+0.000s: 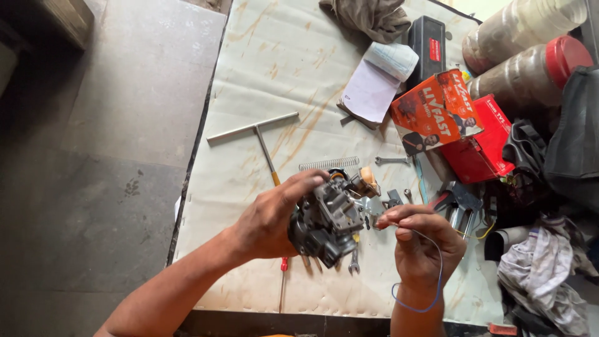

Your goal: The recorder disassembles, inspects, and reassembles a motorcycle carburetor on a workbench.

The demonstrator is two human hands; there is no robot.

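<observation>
My left hand [268, 221] grips a dark grey metal carburetor [326, 221] and holds it above the worktable. My right hand [423, 240] pinches one end of a thin blue wire [430, 293] right beside the carburetor; the wire loops down past my wrist. A small brass-coloured part [367, 180] sits just behind the carburetor. Under the carburetor lie small wrenches [354, 262] and a screwdriver with a red tip [284, 265].
A stained white sheet [274, 75] covers the table. On it lie a T-handle tool [256, 130], a coil spring [329, 163], a small spanner [392, 160], a paper booklet [377, 81], orange and red boxes [437, 112], pliers [458, 203], plastic jars [530, 75] and rags [543, 274].
</observation>
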